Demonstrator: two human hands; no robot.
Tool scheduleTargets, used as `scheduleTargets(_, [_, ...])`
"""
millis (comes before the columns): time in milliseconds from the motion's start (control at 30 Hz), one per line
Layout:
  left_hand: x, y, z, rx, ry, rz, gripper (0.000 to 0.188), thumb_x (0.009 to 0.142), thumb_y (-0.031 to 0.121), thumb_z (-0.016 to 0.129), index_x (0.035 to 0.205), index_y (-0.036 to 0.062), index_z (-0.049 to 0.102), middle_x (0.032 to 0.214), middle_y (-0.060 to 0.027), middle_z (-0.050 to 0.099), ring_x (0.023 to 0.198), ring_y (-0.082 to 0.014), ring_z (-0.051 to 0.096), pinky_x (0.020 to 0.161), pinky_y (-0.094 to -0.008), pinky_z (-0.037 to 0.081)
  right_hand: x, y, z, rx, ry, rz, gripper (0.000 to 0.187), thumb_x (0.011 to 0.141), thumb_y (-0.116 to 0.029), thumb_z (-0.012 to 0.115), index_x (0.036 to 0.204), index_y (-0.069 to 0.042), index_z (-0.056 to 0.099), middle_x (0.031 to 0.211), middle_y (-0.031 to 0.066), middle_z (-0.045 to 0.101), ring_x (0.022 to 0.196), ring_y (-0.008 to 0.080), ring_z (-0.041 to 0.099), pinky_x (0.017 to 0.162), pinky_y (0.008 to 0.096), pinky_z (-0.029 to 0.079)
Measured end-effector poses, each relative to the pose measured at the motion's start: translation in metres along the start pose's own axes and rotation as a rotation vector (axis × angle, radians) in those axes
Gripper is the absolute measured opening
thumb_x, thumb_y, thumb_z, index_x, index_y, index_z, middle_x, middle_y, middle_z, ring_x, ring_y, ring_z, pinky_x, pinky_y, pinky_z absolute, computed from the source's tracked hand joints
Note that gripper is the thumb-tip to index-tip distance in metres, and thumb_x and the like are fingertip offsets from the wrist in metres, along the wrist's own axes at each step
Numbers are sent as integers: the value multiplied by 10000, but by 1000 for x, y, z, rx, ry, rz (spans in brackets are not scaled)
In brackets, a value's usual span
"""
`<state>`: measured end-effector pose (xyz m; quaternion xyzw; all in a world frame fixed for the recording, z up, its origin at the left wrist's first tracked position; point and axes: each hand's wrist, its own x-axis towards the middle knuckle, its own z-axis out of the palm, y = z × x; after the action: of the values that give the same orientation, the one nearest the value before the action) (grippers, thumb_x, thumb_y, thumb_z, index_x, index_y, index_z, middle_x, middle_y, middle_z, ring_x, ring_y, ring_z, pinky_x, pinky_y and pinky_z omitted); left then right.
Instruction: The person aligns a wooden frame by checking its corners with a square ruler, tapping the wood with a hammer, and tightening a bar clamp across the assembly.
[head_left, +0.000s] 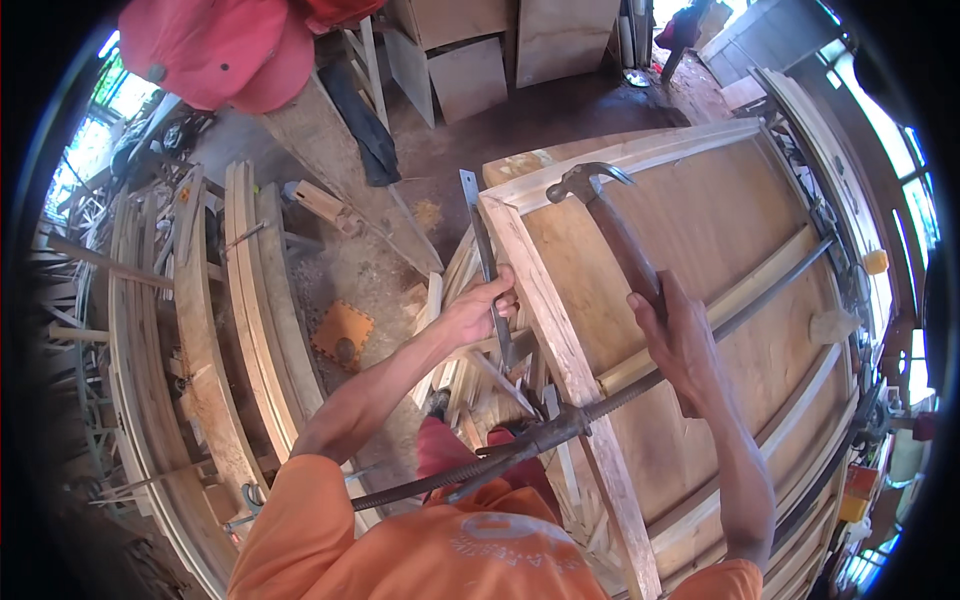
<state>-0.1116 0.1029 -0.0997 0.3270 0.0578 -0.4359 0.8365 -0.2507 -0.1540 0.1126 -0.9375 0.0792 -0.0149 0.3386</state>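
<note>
My right hand (682, 335) is closed around the dark handle of a claw hammer (622, 240), its metal head raised over a wooden panel (680, 210) with a pale timber frame. In my left hand (488, 308) is a flat metal bar (478, 225) with a hole near its far end. The bar stands close beside the frame's left timber (550, 300), and my fingers wrap round its middle. A long clamp with a threaded rod (450, 482) crosses the panel, its jaw (572, 422) at the left timber.
Long timber boards (250, 310) are stacked at left. An orange foam mat piece (343, 335) lies on the floor among offcuts. A person in a red cap (220, 55) is at far left, near a long plank (340, 165). Plywood sheets (468, 80) lean at the back.
</note>
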Motion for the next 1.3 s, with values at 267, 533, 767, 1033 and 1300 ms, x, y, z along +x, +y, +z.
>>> scheduleTargets(267, [4,-4,-8,78,128,-28,167,1048,284,699,1003,148,615,781,62,520,648,-62,461,605,-260,399,-14,-26,6,40,56,124,358,983,-306,730,1056,31,632,699,230,621,614,376,589,631,481,476])
scheduleTargets(533, [15,0,-2,51,-146,34,274,1027,431,685,1020,164,626,765,67,498,636,-76,451,609,-266,390,-156,-71,-12,231,191,449,205,961,-204,731,1005,-15,666,691,16,542,632,119,495,581,341,406])
scheduleTargets(767, [15,14,-6,180,-160,46,267,1021,376,738,1007,126,644,776,31,576,694,-106,542,613,-271,430,-216,-81,-12,433,482,682,227,999,-217,726,1079,-11,675,704,-29,561,549,63,521,511,267,439])
scheduleTargets(1033, [7,47,12,507,-7,-43,410,955,438,809,1109,80,682,936,-8,694,691,-71,524,585,-237,422,-239,-42,-8,285,474,742,309,989,-291,695,962,12,638,693,35,594,562,137,595,525,327,479])
scheduleTargets(1300, [-96,79,62,1218,164,223,536,973,499,768,1117,-10,682,681,-12,639,484,-51,426,451,-223,319,-237,73,40,-479,537,673,271,938,-139,657,1152,24,626,925,345,660,870,529,681,801,607,555])
